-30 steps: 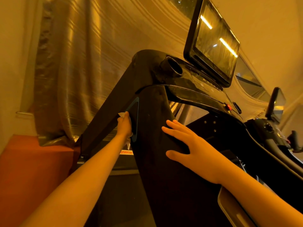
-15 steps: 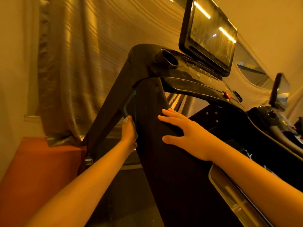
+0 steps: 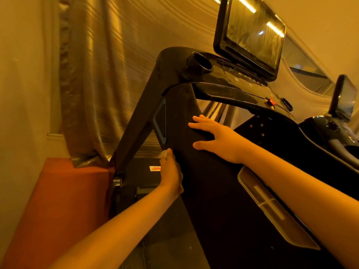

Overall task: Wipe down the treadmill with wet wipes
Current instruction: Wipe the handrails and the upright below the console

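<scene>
The left hand point(image 3: 171, 171) is down on the outer edge of the treadmill's broad black upright column point(image 3: 204, 200), just below the blue triangular trim point(image 3: 160, 119). It grips a pale wet wipe point(image 3: 164, 153), and only a crumpled corner shows past the fingertips, pressed to the column's edge. The right hand point(image 3: 219, 138) holds nothing: it lies flat on the column's face with fingers spread wide, bracing by the look of it.

So the wiping is on this side support right now, and I'd call the job somewhere in the middle. The glossy black console with its round cup holder point(image 3: 202, 64), the big dark touchscreen point(image 3: 252, 35), the red stop button point(image 3: 272, 102) and the grey inset tray panel point(image 3: 272, 210) all sit well away from the wipe. Whether any of them has been cleaned already, I can't tell in this amber light. The lower part of the column looks like the next stretch to do.
</scene>
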`<state>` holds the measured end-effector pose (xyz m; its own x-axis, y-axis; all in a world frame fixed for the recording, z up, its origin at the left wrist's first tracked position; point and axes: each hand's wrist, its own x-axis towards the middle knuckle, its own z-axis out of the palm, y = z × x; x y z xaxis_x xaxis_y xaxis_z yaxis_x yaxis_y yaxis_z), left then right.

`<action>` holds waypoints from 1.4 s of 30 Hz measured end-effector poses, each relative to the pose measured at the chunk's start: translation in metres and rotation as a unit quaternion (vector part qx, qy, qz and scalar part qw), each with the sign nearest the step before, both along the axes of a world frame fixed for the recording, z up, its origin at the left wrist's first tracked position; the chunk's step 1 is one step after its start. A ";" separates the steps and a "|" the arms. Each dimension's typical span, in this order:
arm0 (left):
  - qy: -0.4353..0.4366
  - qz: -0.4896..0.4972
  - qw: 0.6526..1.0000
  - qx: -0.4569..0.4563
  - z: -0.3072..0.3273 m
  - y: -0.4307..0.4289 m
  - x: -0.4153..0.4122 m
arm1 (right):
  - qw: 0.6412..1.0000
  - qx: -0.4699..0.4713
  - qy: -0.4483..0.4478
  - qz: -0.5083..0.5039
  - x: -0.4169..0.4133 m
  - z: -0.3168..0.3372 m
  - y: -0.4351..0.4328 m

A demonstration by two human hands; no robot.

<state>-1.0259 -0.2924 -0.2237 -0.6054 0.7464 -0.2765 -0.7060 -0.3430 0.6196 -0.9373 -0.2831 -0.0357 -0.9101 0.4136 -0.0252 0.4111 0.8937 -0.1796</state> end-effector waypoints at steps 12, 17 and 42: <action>0.148 0.087 0.985 0.008 0.010 -0.016 0.031 | 0.999 -0.037 0.035 0.005 0.003 -0.001 0.006; 0.346 0.116 0.931 -0.006 0.020 -0.022 0.029 | 0.999 -0.027 0.040 0.006 0.002 -0.001 0.005; 0.909 0.080 0.318 -0.256 0.160 0.056 -0.139 | 0.985 -0.114 0.063 -0.116 0.005 0.001 0.006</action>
